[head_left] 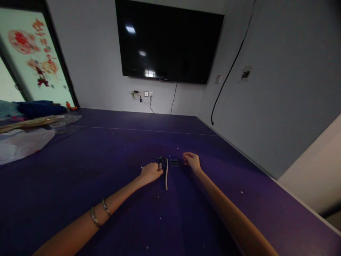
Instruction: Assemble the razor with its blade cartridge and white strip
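Observation:
My left hand point(151, 172) is closed around a small dark-and-silver tool point(160, 163), its dark head pointing away from me. The tool's exact kind is too small to make out. Just right of this hand, a pale, slightly bent length of cable point(166, 174) lies on the purple surface. Beside the cable's far end is a small clear packet point(174, 162) with dark pieces in it. Right of the packet, my right hand point(192, 161) has its fingers half curled, with a gap to the thumb and nothing visible between them.
The wide purple surface point(119, 206) carries small white scraps point(242, 192). At the left lie a white plastic bag point(26, 142), a clear cup point(60, 127) and dark blue cloth point(41, 108). A black cable point(230, 67) hangs down the right wall. A television point(170, 42) is on the far wall.

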`<state>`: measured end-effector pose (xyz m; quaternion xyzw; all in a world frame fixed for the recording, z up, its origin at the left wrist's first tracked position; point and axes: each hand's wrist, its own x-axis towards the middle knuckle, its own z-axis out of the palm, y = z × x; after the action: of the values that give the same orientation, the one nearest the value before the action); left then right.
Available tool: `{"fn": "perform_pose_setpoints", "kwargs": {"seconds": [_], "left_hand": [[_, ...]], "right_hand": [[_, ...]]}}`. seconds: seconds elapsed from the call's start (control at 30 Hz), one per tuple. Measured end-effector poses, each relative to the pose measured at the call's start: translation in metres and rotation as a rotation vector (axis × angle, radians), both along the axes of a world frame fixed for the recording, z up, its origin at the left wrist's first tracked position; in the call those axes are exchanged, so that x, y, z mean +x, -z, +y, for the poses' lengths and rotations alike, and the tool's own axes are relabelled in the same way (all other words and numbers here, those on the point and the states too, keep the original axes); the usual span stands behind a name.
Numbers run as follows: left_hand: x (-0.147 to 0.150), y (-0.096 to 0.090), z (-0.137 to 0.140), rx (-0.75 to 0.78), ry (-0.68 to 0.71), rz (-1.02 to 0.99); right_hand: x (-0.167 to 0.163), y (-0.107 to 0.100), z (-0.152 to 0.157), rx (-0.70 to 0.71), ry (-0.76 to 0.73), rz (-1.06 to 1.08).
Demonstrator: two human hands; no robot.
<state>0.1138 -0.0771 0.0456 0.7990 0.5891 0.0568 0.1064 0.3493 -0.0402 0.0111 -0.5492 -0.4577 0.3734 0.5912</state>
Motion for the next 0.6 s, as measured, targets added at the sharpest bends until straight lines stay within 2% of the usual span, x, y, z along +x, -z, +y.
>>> {"fn": "perform_pose_setpoints", "kwargs": {"seconds": [0.1, 0.23, 0.3, 0.47, 0.6], "left_hand": [[0.0, -0.011, -0.003, 0.048, -0.02, -0.061], [0.008, -0.024, -0.012, 0.147, -0.051, -0.101], [0.014, -0.028, -0.019, 0.175, -0.04, -0.091], [0.025, -0.028, -0.031, 0.195, -0.003, -0.048], [0.032, -0.022, -0.034, 0.218, 0.032, -0.047]], "right_hand": [[-0.021, -0.012, -0.016, -0.026, -0.054, 0.089], [-0.054, -0.028, -0.041, -0.17, -0.28, 0.415], [-0.066, -0.034, -0.05, -0.217, -0.347, 0.516], [-0.074, -0.04, -0.058, -0.237, -0.389, 0.498], [-0.07, -0.039, -0.057, -0.247, -0.368, 0.455]]}}
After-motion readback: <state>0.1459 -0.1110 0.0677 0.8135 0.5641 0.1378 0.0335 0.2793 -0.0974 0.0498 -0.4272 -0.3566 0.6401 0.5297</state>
